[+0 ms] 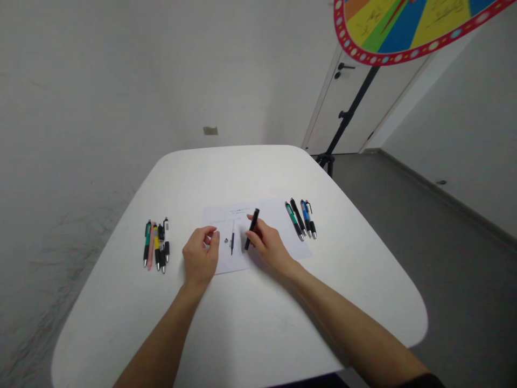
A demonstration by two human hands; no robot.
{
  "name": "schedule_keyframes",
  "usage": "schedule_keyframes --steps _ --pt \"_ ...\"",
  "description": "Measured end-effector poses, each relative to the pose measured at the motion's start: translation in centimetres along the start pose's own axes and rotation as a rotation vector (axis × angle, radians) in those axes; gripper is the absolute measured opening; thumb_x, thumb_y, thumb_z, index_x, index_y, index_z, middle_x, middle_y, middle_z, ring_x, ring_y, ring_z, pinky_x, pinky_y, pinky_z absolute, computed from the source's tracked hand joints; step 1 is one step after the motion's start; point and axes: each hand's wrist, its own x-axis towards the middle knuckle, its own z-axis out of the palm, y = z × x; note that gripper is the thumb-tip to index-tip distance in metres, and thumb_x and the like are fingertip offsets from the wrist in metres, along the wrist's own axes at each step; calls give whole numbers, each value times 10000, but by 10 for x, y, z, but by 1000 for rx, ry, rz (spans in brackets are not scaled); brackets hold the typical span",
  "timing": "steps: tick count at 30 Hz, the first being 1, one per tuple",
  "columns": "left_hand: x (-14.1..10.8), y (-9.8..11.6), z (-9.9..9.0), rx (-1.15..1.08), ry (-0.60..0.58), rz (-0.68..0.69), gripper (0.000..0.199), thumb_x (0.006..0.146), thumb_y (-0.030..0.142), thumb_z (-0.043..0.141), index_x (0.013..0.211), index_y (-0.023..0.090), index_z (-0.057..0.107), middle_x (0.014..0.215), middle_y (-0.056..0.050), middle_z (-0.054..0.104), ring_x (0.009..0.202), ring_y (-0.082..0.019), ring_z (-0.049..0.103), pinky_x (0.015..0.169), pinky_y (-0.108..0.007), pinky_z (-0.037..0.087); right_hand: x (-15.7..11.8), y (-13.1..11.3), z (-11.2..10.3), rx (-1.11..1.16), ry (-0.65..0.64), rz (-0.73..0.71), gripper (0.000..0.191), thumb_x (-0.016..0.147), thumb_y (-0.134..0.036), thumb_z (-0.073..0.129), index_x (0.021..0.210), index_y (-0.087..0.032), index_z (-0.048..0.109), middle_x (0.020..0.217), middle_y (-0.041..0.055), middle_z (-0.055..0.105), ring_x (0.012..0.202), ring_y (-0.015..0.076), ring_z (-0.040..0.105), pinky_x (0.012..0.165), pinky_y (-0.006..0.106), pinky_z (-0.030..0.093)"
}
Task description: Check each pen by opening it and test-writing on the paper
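My right hand (266, 241) grips a black pen barrel (252, 229) between thumb and fingers, tilted over the sheet of paper (283, 250). My left hand (201, 254) rests at the paper's left edge with its fingers curled in and the thumb close to them. Whether something small is inside it is hidden. Between the hands, a thin pen refill (232, 237) with a dark lower part lies on the paper, pointing toward me. Beside it sits a tiny dark pen part (226, 241). Faint writing runs along the top of the sheet.
On the white table (258, 323), several pens (156, 245) lie left of the paper. Another group of pens (304, 218) lies at the paper's right side. Behind the table stand a wall and a colourful wheel (396, 32) on a black stand (347, 121).
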Motion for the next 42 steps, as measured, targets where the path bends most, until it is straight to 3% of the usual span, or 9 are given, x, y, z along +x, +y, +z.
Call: schedule_keyframes --steps 4,10,16,21,29,36,42 --pt "0 -1 0 15 -13 -26 184 859 293 545 891 163 670 763 -24 678 643 -145 572 638 -283 461 5 0 5 -1 19 42 403 893 -243 527 1289 -176 564 716 -7 654 644 150 576 685 285 461" --pt "0 0 1 11 -51 -23 181 850 306 549 881 171 666 771 -28 681 649 -153 577 663 -299 475 6 4 11 81 131 34 492 847 -209 561 1336 -178 515 778 2 660 675 150 592 695 290 481" --pt "0 -2 3 32 -107 -58 192 852 304 531 894 174 665 820 -47 696 677 -169 595 691 -318 493 9 5 14 158 81 175 598 801 -216 604 1387 -166 498 687 -38 618 582 128 560 643 278 477" --pt "-1 -6 7 90 -206 -38 212 830 228 495 938 177 670 896 -67 708 765 -194 630 751 -338 508 10 -2 12 -76 12 225 526 771 -183 644 1292 -119 601 673 -2 658 615 151 574 676 285 448" --pt "-1 -8 6 120 -189 -39 201 837 248 499 918 182 671 881 -67 706 755 -204 630 754 -358 508 9 -14 13 -365 -84 154 173 830 -195 596 963 -176 705 685 14 674 623 157 563 646 267 380" --pt "0 -10 5 146 -180 -69 210 840 263 499 916 176 675 874 -71 706 745 -205 624 751 -363 501 5 -11 12 -356 -7 139 243 885 -293 603 1058 -159 708 787 65 719 723 186 620 746 306 435" --pt "6 -14 0 130 -130 -121 217 827 287 510 911 172 674 858 -64 705 708 -191 610 726 -346 497 0 2 -6 -222 143 187 280 907 -313 535 1056 -152 709 773 63 718 656 171 612 709 305 451"
